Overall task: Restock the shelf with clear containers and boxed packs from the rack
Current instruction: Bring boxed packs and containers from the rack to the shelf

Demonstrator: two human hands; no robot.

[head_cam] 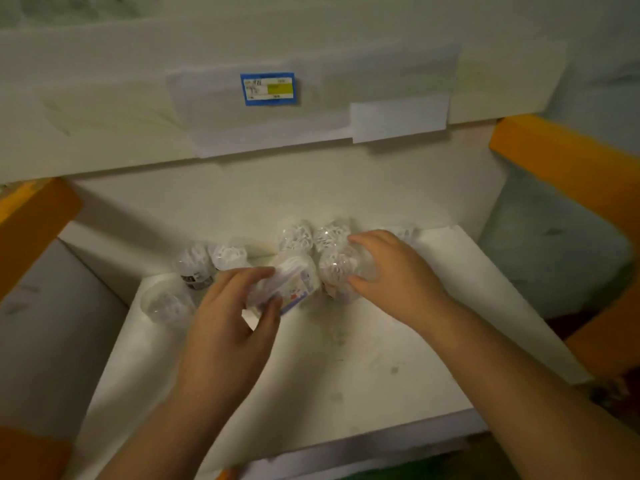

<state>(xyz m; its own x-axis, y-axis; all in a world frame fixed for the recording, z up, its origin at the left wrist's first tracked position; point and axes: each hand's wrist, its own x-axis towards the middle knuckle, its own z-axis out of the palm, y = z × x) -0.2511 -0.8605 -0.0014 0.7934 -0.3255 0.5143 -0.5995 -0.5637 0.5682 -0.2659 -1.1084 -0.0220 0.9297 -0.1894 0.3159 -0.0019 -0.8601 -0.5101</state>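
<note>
**Two tubs going onto the white shelf**

Head view, looking down on the shelf point(346, 358). Left hand point(228, 317) closed around a clear tub point(294, 282) with a blue and red label, tilted on its side, thumb below and fingers point(249, 273) above; probably held so to turn it upright before setting it down. Right hand point(391, 271) wrapped over a second tub point(337, 268), standing on the shelf and touching the tilted one, likely pressed toward the back so the row stays tight. Behind these, two more tubs point(311, 237) close to the rear wall. To the left, a pair of tubs point(211, 259), one with a dark label, and a single tub point(164, 303) nearer the front edge, apart from the others. Contents white and crumpled-looking, too blurred to name. Blue price tag point(267, 89) on the shelf edge above, orange beams point(568, 157) at both sides. No boxed packs visible. Much bare shelf in front, so restocking seems at an early stage.
</note>
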